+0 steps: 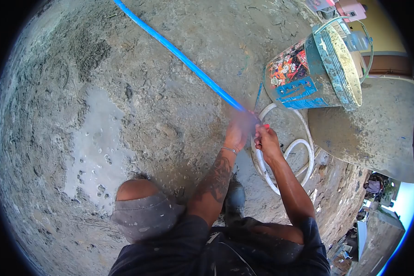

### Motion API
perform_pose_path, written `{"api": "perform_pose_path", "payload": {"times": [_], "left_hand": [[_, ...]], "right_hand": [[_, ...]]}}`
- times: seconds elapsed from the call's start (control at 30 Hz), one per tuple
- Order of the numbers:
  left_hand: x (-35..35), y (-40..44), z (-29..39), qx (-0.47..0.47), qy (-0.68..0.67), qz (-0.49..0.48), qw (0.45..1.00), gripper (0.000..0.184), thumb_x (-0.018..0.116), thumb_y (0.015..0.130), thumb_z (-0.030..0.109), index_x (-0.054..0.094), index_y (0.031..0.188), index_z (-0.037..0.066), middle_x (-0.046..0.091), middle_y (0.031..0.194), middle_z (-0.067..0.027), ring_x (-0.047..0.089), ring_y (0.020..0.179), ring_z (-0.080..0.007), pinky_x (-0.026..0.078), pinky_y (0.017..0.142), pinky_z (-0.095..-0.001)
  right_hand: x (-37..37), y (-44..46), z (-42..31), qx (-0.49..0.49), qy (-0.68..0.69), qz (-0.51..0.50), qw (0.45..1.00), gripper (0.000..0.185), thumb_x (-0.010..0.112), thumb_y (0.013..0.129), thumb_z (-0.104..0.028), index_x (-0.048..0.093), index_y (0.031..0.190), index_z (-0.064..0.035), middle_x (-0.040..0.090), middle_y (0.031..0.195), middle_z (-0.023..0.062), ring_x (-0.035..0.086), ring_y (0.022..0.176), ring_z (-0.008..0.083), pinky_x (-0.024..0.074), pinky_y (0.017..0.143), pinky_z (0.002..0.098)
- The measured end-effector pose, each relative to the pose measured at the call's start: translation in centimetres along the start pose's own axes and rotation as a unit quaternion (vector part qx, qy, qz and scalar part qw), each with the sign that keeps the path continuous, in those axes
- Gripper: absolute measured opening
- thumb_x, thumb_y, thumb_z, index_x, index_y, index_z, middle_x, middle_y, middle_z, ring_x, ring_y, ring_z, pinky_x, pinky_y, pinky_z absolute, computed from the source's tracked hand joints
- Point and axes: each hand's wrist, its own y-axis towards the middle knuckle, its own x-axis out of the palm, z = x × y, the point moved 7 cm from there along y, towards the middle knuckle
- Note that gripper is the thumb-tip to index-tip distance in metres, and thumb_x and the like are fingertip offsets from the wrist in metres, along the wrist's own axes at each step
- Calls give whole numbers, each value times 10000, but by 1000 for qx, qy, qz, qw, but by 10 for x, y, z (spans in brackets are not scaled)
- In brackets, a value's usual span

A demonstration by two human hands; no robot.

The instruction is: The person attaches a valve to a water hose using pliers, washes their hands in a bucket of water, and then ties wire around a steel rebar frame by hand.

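Note:
A long blue pipe (188,64) runs from the top of the view down to my hands. Its lower end is blurred. My left hand (236,134), with a bracelet at the wrist, is closed around that end, though a smear hides part of the fingers. Close beside it, my right hand (267,141) has its fingers curled on a small red piece (265,126), whose kind I cannot make out. A coiled white hose (308,138) lies on the ground beneath and right of my hands.
A tilted, splattered bucket (299,73) with a handle is at the upper right, beside a large grey, cement-stained rounded container (372,124). Wet, muddy ground (161,101) surrounds me, with a pale puddle (96,147) on the left. My boot (236,195) stands below my hands.

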Motion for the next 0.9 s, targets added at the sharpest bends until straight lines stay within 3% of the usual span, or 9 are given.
{"api": "perform_pose_path", "payload": {"times": [0.27, 0.47, 0.53, 0.9], "left_hand": [[4, -2, 1, 5, 25, -11, 1000, 122, 472, 875, 155, 500, 914, 42, 542, 812, -57, 539, 733, -159, 450, 652, -289], [-10, 0, -6, 42, 31, -23, 998, 174, 472, 869, 124, 523, 1001, 23, 572, 905, -68, 554, 819, -170, 450, 733, -294], [-18, 1, -7, 21, 44, -53, 997, 211, 448, 905, 214, 528, 1000, 44, 586, 989, -85, 543, 941, -174, 404, 856, -312], [-21, 7, -1, -24, -4, -48, 999, 230, 469, 896, 245, 509, 1042, 73, 560, 1040, -50, 525, 1005, -176, 393, 886, -321]], "right_hand": [[-1, 0, 4, 17, 12, 22, 1000, 175, 536, 816, -232, 473, 717, -101, 442, 590, -37, 406, 448, 57, 303, 377, 201], [-2, 3, 5, 19, -5, 14, 1000, 183, 533, 818, -226, 470, 695, -105, 434, 578, -37, 402, 436, 63, 300, 377, 210], [-2, 3, 8, 16, 5, 14, 1000, 187, 536, 815, -221, 467, 686, -105, 435, 573, -36, 403, 434, 62, 299, 376, 211], [-3, 3, 9, 2, -6, 16, 1000, 195, 564, 795, -216, 478, 662, -103, 443, 555, -37, 405, 431, 61, 296, 372, 211]]}}
